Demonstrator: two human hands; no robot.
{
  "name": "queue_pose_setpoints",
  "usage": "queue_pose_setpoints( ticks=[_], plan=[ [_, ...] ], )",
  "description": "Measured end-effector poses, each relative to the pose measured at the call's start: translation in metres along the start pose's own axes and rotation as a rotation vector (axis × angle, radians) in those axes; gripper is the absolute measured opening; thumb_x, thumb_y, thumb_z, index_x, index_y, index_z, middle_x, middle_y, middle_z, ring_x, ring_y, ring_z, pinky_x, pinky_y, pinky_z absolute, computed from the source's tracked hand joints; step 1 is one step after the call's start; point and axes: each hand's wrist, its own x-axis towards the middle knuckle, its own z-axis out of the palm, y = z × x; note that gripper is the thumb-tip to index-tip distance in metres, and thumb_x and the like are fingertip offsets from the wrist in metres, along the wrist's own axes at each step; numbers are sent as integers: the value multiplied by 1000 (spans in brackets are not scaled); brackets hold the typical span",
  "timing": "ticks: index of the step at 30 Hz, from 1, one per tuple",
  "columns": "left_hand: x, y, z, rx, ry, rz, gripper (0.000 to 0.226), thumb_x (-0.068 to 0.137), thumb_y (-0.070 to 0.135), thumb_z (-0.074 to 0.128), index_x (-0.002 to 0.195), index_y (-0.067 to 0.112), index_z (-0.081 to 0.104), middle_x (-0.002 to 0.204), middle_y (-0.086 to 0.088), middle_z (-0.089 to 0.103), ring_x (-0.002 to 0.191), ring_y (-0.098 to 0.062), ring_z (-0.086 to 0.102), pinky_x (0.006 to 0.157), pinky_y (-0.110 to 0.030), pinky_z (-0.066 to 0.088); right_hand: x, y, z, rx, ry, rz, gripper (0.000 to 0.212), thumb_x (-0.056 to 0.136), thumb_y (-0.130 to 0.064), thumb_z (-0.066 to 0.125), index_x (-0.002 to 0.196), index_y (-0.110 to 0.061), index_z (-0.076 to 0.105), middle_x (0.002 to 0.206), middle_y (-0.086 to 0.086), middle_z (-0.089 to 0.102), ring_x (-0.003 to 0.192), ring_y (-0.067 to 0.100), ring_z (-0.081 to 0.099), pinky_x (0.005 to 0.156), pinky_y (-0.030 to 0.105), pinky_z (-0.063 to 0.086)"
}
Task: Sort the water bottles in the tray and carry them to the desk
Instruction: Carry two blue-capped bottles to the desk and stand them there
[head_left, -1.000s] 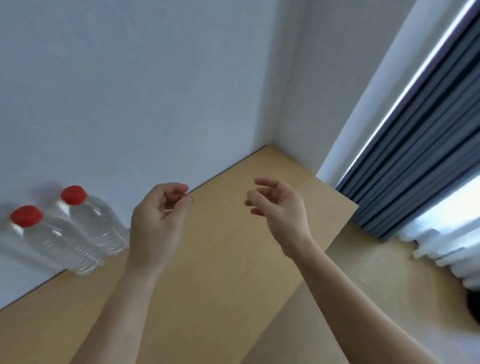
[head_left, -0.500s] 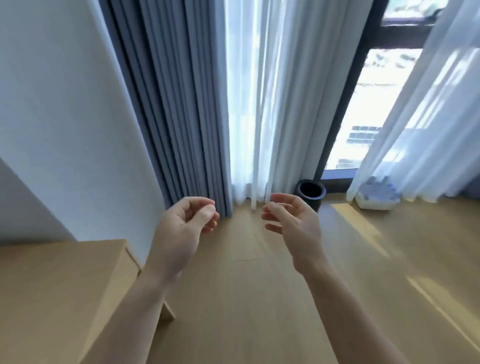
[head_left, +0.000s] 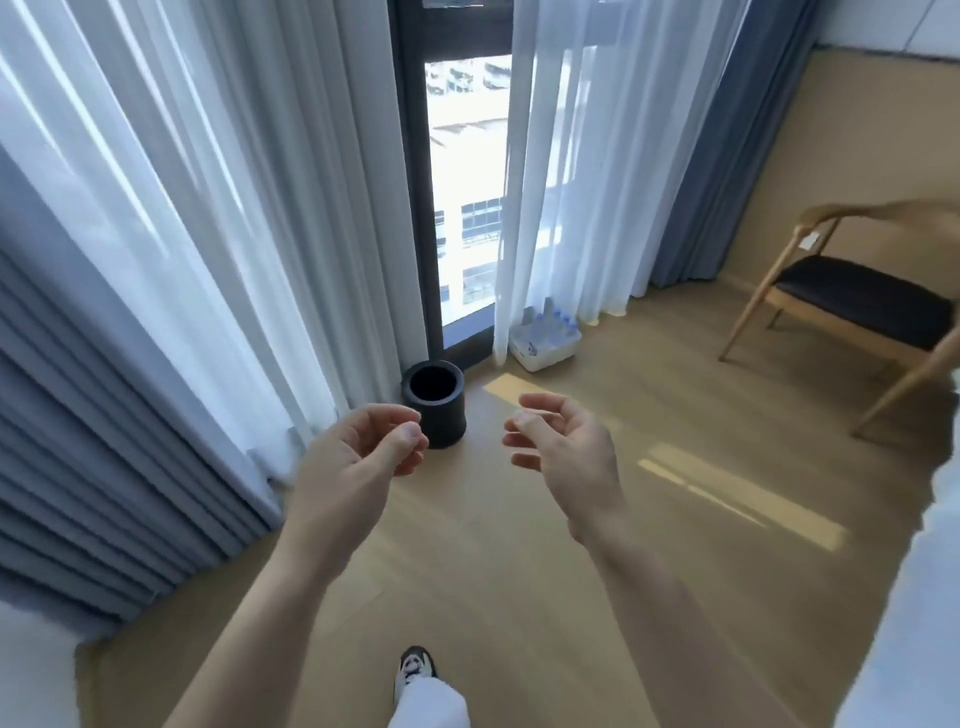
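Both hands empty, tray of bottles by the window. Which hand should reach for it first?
Right, probably. The tray lies ahead in line with the right hand; the left hand faces the black bin. Both hands are far from it.

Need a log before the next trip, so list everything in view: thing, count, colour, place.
tray: one, white, on the floor by the window
water bottles: several, clear with blue caps, in the tray
bin: one, black, on the floor by the window
chair: one, wood with black seat, right
sheer curtains: two, white, across the window
heavy curtains: two, grey-blue, far left and right corner
shoe: one, black and white, bottom centre
left hand: one, empty, fingers loosely curled
right hand: one, empty, fingers loosely curled
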Motion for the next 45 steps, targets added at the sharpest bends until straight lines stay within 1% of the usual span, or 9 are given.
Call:
queue_pose_setpoints(
  ticks=[6,10,12,15,19,25,31,39,45],
  plan=[
    [135,13,-7,-57,-89,3,15,86,9,61,80,19,69,64,5,71,65,-13,65,68,-24,51,100,-32,32,-32,141,-43,10,85,-14,60,93,-20,63,82,6,70,71,13,67,68,30,56],
    [203,7,-4,-29,-138,-4,15,87,11,60,80,20,69,69,0,71,58,0,63,54,-10,48,146,-32,40,-41,247,-28,8,87,-14,60,93,-19,62,78,4,70,71,14,66,69,32,55],
    [228,3,3,-41,-170,-28,13,87,12,59,82,19,69,75,-4,71,61,-5,63,51,-6,46,165,-30,41,-21,277,-15,5,88,-18,60,92,-18,62,76,3,69,69,14,66,68,32,54],
    [265,4,16,-31,-229,-32,11,88,14,59,85,18,69,77,-4,72,69,-14,65,55,-8,48,198,-29,42,30,308,0,14,89,-27,58,92,-14,62,74,3,67,68,15,65,65,32,53],
    [312,9,34,-33,-235,-23,10,88,10,59,86,14,68,77,-8,72,69,-16,65,58,-10,51,255,-28,43,63,308,25,12,90,-23,57,93,-13,62,77,5,67,69,16,65,64,31,53],
    [394,19,74,19,-171,26,11,87,8,60,83,14,69,63,4,72,61,-7,66,57,-10,51,367,-33,42,90,214,33,11,91,-22,56,94,-13,62,78,5,68,71,17,66,64,29,54],
    [482,39,139,32,-78,17,11,87,10,60,84,15,69,66,0,72,70,-20,65,73,-30,55,479,-60,0,123,181,36,10,91,-19,56,95,-13,61,76,5,67,66,16,65,64,29,54],
    [572,36,273,-15,-185,-95,8,86,10,62,88,14,69,69,-3,73,71,-21,65,77,-36,55,579,-64,-95,173,386,64,14,93,-16,51,91,-10,64,69,3,68,68,19,64,62,32,52],
    [656,33,351,-62,-246,-111,13,86,2,59,81,11,68,64,-4,68,64,-19,60,74,-34,53,658,-67,-129,133,426,86,10,92,-10,52,91,-11,63,70,3,66,64,17,63,63,32,52]
  ],
)
